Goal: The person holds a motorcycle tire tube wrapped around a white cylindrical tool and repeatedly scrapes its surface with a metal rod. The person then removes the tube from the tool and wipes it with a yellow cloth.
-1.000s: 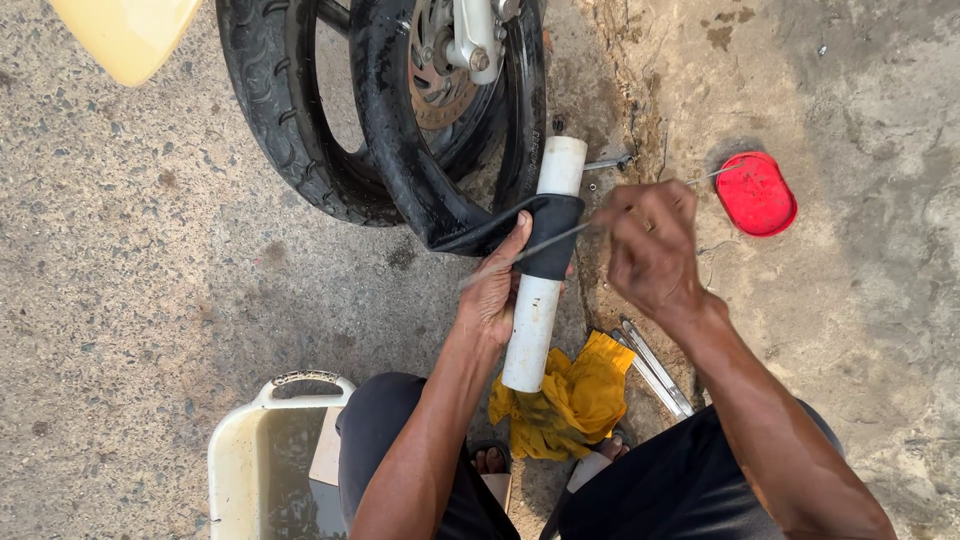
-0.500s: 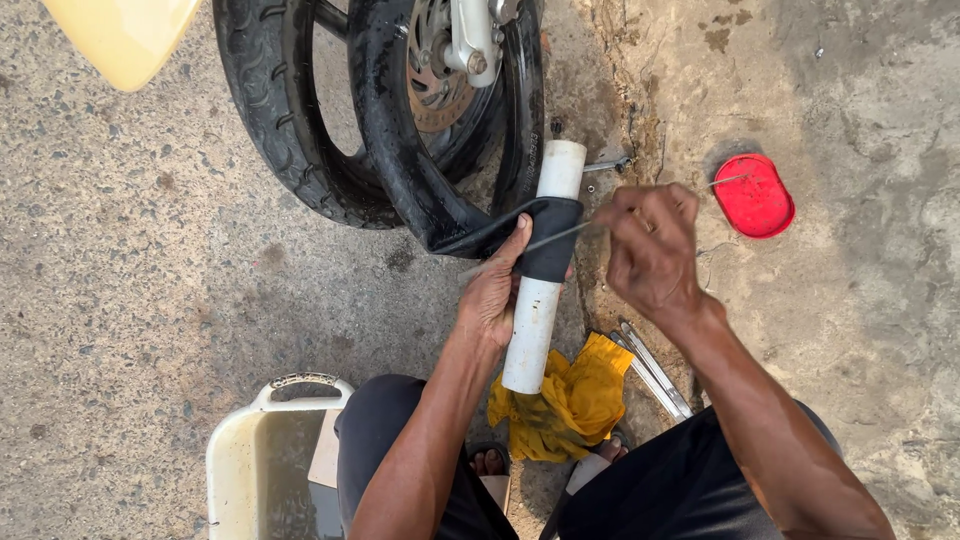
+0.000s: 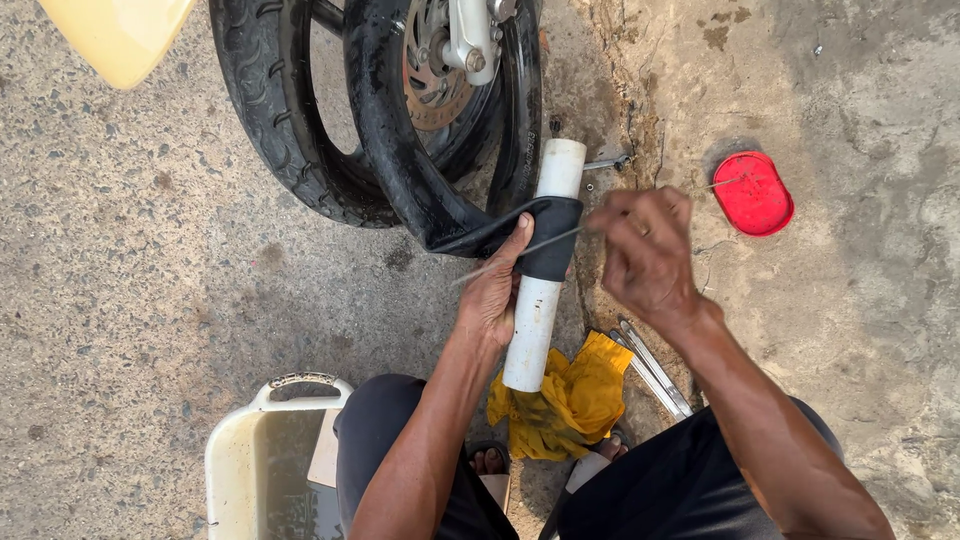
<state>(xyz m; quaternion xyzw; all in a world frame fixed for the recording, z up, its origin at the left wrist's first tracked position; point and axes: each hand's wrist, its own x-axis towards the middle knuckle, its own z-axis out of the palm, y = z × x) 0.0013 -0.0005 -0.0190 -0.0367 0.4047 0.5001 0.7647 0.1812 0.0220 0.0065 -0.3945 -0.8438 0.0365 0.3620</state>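
Over the white pipe (image 3: 538, 300), both hands as before: left grip (image 3: 495, 290) clamped on pipe, right (image 3: 645, 255) on thin tool (image 3: 520, 250).

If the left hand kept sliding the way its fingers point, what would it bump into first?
The left hand points up along the white pipe. Its fingers already touch the black inner tube draped over the pipe, so that comes first; beyond it, probably the tyre.

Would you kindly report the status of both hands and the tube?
Left hand pressing black rubber inner tube onto white plastic pipe. Right hand working thin metal tool across it. Nothing obstructing.
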